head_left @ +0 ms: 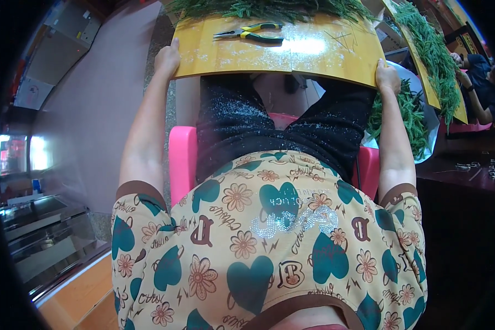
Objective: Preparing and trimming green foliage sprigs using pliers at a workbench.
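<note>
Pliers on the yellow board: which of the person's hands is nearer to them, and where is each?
Left. The left hand grips the near left edge of the yellow board, left of the pliers; the right hand grips the opposite edge, farther off to their right.

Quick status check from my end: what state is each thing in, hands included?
Left hand: closed over the table's left edge
Right hand: closed over the table's right edge
Yellow table: strewn with pale flecks
Pliers: lying on the table, handles spread
Far-edge greenery: heaped, loose
White container: open, greenery inside
Black trousers: dusted with pale flecks
Pink chair: occupied
</note>
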`<act>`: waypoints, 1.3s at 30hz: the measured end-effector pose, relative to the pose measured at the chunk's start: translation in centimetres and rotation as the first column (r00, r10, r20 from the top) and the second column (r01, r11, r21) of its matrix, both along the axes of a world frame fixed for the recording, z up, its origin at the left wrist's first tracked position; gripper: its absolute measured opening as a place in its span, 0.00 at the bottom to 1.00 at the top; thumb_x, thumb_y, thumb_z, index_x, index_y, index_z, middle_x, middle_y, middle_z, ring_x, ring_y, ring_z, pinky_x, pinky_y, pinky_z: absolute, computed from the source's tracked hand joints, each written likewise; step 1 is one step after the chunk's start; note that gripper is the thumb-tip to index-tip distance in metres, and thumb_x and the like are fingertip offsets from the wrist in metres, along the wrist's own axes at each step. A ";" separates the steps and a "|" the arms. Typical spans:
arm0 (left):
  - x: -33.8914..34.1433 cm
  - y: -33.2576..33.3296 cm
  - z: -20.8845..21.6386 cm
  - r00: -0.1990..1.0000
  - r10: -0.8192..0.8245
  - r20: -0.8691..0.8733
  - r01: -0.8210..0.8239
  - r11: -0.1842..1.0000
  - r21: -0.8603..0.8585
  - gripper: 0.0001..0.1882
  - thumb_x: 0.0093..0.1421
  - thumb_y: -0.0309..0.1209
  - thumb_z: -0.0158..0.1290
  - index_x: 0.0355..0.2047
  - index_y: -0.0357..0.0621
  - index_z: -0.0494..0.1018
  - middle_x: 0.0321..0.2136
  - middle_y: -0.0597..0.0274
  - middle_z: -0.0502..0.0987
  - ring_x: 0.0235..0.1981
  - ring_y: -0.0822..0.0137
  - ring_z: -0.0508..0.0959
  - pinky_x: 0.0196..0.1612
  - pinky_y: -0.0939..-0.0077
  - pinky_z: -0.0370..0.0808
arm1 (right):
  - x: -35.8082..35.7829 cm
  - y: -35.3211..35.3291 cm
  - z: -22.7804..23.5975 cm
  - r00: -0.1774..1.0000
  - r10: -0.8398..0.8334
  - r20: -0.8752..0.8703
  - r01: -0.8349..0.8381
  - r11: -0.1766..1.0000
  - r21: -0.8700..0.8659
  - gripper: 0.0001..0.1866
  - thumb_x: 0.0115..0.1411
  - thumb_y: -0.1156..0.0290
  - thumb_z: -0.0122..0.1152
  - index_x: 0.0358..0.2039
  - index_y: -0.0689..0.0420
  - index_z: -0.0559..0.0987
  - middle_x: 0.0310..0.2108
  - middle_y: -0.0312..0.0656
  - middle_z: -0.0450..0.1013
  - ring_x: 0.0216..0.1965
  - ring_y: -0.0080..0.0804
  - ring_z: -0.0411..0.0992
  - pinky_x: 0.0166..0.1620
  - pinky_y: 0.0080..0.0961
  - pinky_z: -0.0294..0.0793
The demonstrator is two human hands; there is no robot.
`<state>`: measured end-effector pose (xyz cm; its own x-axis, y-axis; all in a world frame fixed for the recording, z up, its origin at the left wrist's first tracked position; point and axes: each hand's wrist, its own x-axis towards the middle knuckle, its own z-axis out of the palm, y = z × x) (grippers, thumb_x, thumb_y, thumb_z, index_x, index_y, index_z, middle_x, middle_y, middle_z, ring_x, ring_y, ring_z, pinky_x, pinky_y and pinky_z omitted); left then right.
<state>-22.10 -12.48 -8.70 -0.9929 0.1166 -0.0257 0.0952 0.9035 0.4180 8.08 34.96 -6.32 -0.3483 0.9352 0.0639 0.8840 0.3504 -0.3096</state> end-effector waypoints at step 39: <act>-5.1 -0.3 -0.6 1.000 -0.001 0.010 0.000 0.994 0.110 0.36 0.58 0.57 0.37 0.36 0.28 0.73 0.41 0.35 0.71 0.47 0.43 0.70 0.50 0.60 0.63 | -1.6 -0.2 0.4 0.998 0.004 -0.060 -0.006 1.000 -0.024 0.31 0.54 0.42 0.40 0.42 0.57 0.76 0.43 0.54 0.71 0.46 0.52 0.69 0.47 0.41 0.67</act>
